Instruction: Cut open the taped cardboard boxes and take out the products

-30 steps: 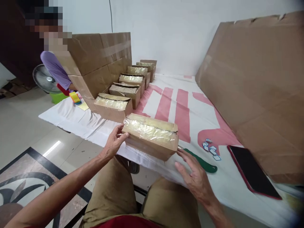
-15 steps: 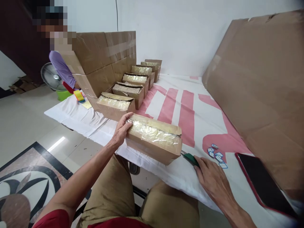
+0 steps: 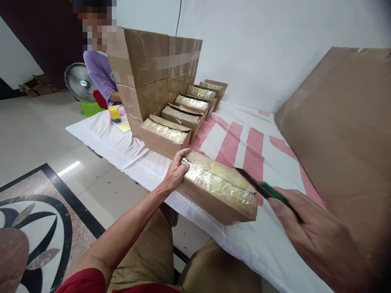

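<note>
A small cardboard box (image 3: 220, 191) sealed with clear tape lies at the near edge of the table. My left hand (image 3: 175, 173) grips its left end, fingers curled over the top corner. My right hand (image 3: 317, 236) is raised close to the camera and blurred, closed round the green handle of a knife (image 3: 269, 190). The knife's dark blade points left over the box's top right part.
A row of several similar taped boxes (image 3: 166, 136) runs back along a large open carton (image 3: 155, 69). A big cardboard sheet (image 3: 339, 134) leans at the right. Another person in a purple shirt (image 3: 100, 73) sits behind the carton, near a fan (image 3: 78, 81). A white and red cloth (image 3: 232, 140) covers the table.
My right hand has lifted the green-handled knife off the table and brought it over the box. My left hand stays on the box's left end. The view has shifted left.
</note>
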{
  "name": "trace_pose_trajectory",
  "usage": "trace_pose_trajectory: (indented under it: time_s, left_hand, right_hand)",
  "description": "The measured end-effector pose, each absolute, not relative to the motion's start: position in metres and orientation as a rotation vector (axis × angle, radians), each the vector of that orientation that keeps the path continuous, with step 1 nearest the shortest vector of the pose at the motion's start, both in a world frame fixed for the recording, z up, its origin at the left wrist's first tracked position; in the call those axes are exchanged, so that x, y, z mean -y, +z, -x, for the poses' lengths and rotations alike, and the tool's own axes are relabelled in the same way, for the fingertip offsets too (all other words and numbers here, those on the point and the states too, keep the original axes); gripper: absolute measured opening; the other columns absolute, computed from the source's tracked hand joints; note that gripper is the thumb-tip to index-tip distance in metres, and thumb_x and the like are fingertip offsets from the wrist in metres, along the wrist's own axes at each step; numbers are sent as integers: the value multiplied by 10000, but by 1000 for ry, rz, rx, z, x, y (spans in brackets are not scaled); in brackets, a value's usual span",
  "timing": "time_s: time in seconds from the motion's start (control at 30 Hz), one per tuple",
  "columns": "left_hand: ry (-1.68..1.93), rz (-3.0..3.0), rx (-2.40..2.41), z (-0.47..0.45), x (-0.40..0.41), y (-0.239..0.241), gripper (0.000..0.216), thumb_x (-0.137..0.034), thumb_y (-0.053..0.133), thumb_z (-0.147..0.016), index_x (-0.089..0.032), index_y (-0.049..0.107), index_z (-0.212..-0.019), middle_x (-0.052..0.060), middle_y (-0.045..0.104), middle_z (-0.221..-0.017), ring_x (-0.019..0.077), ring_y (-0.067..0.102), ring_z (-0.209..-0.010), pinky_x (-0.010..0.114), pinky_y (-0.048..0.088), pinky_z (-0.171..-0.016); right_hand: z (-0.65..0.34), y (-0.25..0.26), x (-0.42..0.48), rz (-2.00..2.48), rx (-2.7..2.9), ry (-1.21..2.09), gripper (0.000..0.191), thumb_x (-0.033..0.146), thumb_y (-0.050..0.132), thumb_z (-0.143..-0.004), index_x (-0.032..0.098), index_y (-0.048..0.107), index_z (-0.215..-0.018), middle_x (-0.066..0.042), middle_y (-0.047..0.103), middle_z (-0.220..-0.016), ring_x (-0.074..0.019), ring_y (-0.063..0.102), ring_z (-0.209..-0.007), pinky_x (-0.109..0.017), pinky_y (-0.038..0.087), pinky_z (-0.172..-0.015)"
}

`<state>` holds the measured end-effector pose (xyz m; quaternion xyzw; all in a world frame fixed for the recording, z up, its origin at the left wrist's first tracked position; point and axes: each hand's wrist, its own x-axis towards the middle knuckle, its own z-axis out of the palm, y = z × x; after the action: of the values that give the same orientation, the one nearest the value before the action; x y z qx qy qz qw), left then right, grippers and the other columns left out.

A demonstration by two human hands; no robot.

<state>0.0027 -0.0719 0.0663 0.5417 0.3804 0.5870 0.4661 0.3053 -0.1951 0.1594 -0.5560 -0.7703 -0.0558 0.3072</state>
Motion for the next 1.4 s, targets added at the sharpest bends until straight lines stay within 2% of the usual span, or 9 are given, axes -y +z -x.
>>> trace_pose_trajectory:
  time_s: [0.1, 0.27, 0.43, 0.63, 0.83, 0.97, 1.07, 1.17, 1.4]
  left_hand:
    - [1470, -1287, -920, -6, 73, 64, 588, -265, 601, -763, -227, 614, -1349, 81, 681, -1396, 287, 611, -1297, 440, 440, -1164]
    - [1497, -1246, -958, -10, 74, 62, 447, -216, 602, -759, -204, 684, -1198, 99, 674, -1466, 305, 576, -1419, 459, 383, -1250]
    - [1498, -1233, -959, -12, 73, 58, 437, -218, 624, -777, -193, 693, -1208, 115, 684, -1463, 325, 575, -1432, 461, 409, -1240]
    - [1481, -1204, -987, -12, 74, 58, 463, -203, 608, -760, -185, 698, -1213, 114, 737, -1365, 320, 648, -1325, 448, 477, -1165]
    - [1519, -1205, -1052, -12, 77, 62, 485, -187, 592, -714, -159, 730, -1179, 105, 769, -1316, 280, 697, -1240, 395, 512, -1111]
    - [1529, -1205, -1111, -12, 78, 66, 501, -183, 570, -690, -156, 758, -1153, 84, 805, -1207, 249, 731, -1120, 367, 548, -1036]
    - [1548, -1188, -1163, -14, 80, 68, 490, -206, 570, -681, -154, 782, -1119, 64, 818, -1070, 229, 732, -983, 345, 570, -937]
    - [1574, -1171, -1210, -15, 81, 69, 478, -223, 570, -669, -150, 800, -1082, 44, 799, -945, 214, 699, -897, 313, 557, -844]
    - [1589, -1157, -1233, -16, 81, 69, 482, -247, 567, -650, -146, 798, -1062, 29, 764, -880, 184, 641, -803, 270, 507, -730]
  right_hand:
    - [-251, 179, 155, 1382, 2264, -184, 399, 477, 404, -1089, 259, 738, -1101, -42, 733, -853, -209, 682, -716, -331, 445, -584]
    - [-221, 168, 121, 1410, 2437, -414, 467, 436, 349, -1091, 201, 749, -1036, -59, 691, -770, -191, 613, -634, -316, 281, -501]
    - [-214, 166, 118, 1458, 2498, -437, 403, 390, 379, -1080, 201, 729, -1015, -66, 716, -823, -188, 633, -686, -304, 292, -523]
    - [-203, 171, 115, 1607, 2607, -513, 359, 374, 417, -1071, 194, 713, -977, -63, 662, -721, -195, 631, -653, -299, 211, -489]
    - [-188, 201, 119, 1926, 2802, -261, 266, 305, 472, -1069, 181, 703, -1117, -100, 761, -900, -235, 707, -751, -309, 280, -540]
    - [-192, 215, 121, 2113, 2862, -134, 297, 309, 446, -1078, 173, 709, -1098, -127, 789, -1004, -295, 748, -866, -335, 351, -594]
    - [-200, 223, 124, 2139, 2870, -105, 322, 324, 439, -1076, 175, 724, -1090, -136, 787, -968, -317, 747, -859, -357, 381, -610]
    - [-209, 233, 127, 2130, 2895, -115, 311, 313, 475, -1054, 178, 748, -992, -146, 776, -898, -314, 731, -804, -365, 386, -610]
    - [-235, 247, 134, 2168, 2926, -110, 209, 186, 605, -922, 208, 747, -770, -135, 743, -765, -292, 692, -719, -367, 367, -599]
